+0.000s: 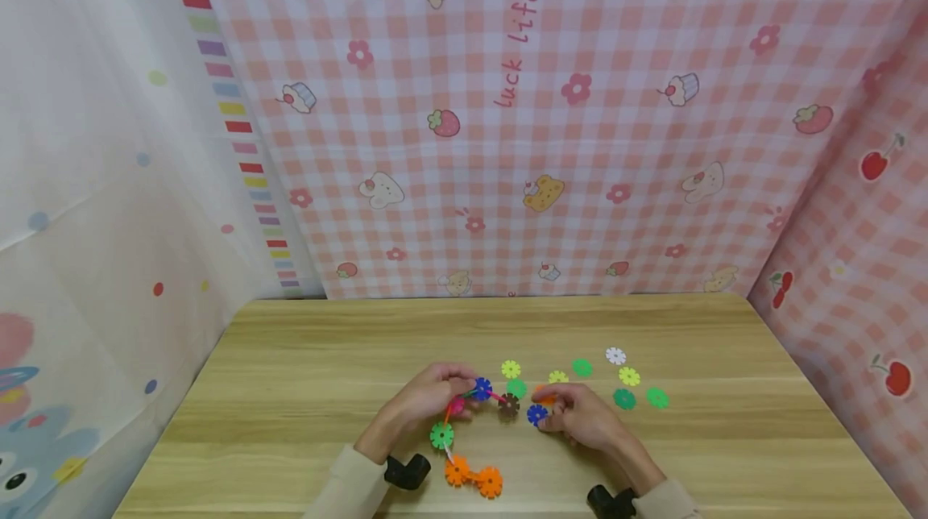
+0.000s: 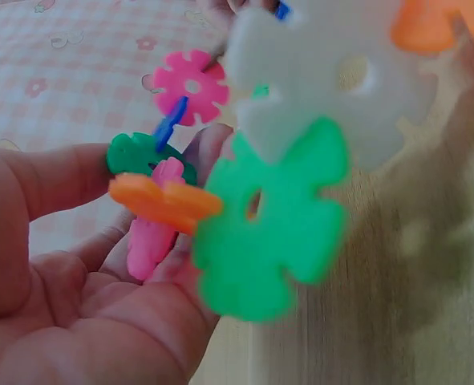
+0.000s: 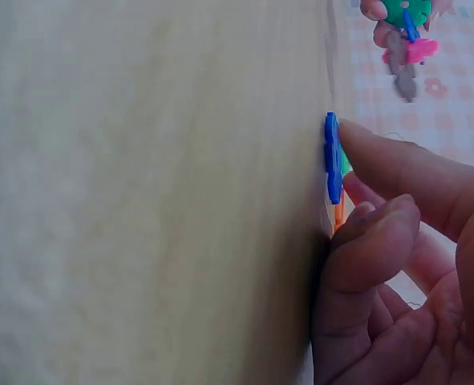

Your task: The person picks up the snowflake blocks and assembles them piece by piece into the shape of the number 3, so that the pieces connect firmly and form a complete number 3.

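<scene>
My left hand (image 1: 435, 392) holds a chain of notched plastic building discs. A dark green disc (image 2: 124, 152) of this chain sits between its thumb and fingers, beside orange and pink discs. From there the chain runs past a blue disc (image 1: 482, 389) to a brown disc (image 1: 509, 405) at one end. The other way it passes a light green disc (image 1: 441, 435) and a white one to two orange discs (image 1: 489, 482). My right hand (image 1: 586, 416) is low over the table, a fingertip touching a loose blue disc (image 3: 333, 159). An orange disc (image 3: 339, 210) lies just beyond it.
Loose discs lie beyond and right of the hands: yellow (image 1: 511, 369), green (image 1: 624, 399) and white (image 1: 615, 355) ones. The wooden table (image 1: 290, 390) meets a pink checked cloth (image 1: 493, 253) at its back edge.
</scene>
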Demonstrator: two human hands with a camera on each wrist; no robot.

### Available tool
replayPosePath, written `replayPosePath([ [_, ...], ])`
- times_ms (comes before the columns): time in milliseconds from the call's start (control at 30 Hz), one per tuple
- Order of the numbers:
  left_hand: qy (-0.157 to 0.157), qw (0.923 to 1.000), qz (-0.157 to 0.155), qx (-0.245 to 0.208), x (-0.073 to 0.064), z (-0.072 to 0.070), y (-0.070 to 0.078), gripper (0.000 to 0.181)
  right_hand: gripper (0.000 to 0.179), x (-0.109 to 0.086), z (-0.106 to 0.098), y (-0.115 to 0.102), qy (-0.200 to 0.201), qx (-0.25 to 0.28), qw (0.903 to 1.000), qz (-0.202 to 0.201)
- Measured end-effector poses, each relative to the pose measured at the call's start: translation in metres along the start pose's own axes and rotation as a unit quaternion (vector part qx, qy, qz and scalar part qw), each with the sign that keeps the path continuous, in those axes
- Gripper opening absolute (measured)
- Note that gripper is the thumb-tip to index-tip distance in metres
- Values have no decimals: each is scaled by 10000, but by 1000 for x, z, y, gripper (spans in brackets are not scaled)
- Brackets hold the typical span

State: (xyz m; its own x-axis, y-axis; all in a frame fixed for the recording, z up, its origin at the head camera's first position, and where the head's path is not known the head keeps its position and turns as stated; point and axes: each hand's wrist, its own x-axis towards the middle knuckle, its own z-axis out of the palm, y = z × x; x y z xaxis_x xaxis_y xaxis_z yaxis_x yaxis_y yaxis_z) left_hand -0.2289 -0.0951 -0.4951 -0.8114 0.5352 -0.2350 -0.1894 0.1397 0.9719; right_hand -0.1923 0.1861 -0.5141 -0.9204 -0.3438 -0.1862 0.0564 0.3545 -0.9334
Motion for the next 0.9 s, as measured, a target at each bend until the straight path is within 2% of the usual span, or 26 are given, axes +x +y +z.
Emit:
replayPosePath([
  [233, -25, 9999, -33, -95, 2, 0, -3, 22, 33, 0, 2, 0, 19, -12, 10000, 22],
  [500, 52, 9992, 46, 400, 3, 1, -7, 18, 27, 1, 5, 0, 275, -108, 9996, 26],
  [733, -32, 9997, 33, 253, 2, 2, -5, 17, 25, 0, 9, -4, 701, -439, 9965, 116],
  [900, -61, 9995, 108, 301, 2, 1, -4, 18, 21, 0, 11, -7, 736, -309, 9967, 165],
])
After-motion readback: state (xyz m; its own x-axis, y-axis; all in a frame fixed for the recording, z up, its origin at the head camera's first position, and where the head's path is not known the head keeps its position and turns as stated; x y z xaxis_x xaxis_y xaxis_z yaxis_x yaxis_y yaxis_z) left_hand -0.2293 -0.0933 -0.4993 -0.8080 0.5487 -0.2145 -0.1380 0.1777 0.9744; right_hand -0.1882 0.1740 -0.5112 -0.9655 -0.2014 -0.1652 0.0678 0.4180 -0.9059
